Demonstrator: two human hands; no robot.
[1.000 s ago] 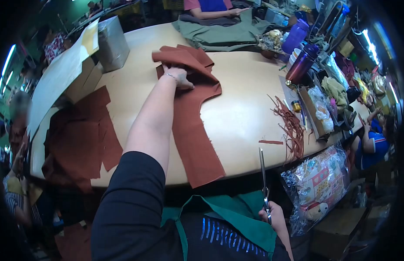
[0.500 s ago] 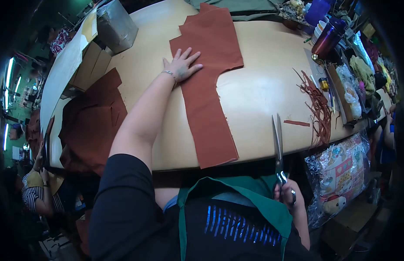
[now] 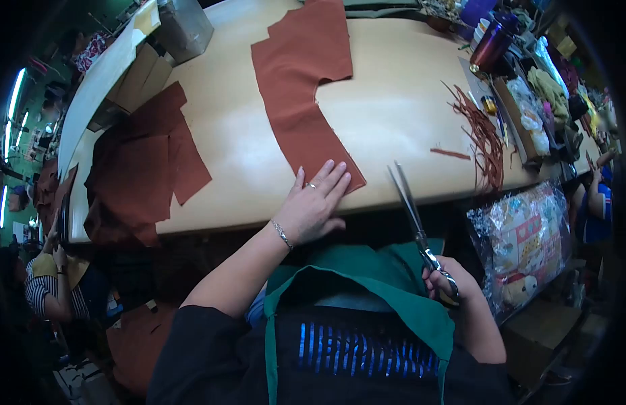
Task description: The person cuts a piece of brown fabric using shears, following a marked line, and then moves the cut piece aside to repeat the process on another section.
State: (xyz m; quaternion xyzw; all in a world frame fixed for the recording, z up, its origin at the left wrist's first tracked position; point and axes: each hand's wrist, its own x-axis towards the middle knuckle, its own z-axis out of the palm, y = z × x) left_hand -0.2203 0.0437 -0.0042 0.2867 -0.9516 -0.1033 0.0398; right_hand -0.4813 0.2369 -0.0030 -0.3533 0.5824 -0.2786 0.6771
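A rust-brown cut fabric piece (image 3: 303, 74) stretches across the table from the far edge to the near one. My left hand (image 3: 315, 208) rests on its near end, fingers stretched out and fairly flat, with a ring and a bracelet showing. Low on the right, my right hand (image 3: 454, 278) grips a pair of scissors (image 3: 414, 219) by the handles. The blades point up over the table's near edge, a little apart at the tips, to the right of the fabric.
More rust-brown fabric (image 3: 141, 162) lies at the left, partly over the edge. On the right are a thin fabric strip (image 3: 450, 154), a heap of trimmings (image 3: 485, 138), a flask (image 3: 494, 44) and a box of odds and ends (image 3: 522, 121). A plastic-wrapped bundle (image 3: 522, 243) hangs below.
My left hand has slid from the fabric's middle to its near end. The fabric has shifted slightly and curves more. The scissors have tilted left, and the left-hand fabric lies differently.
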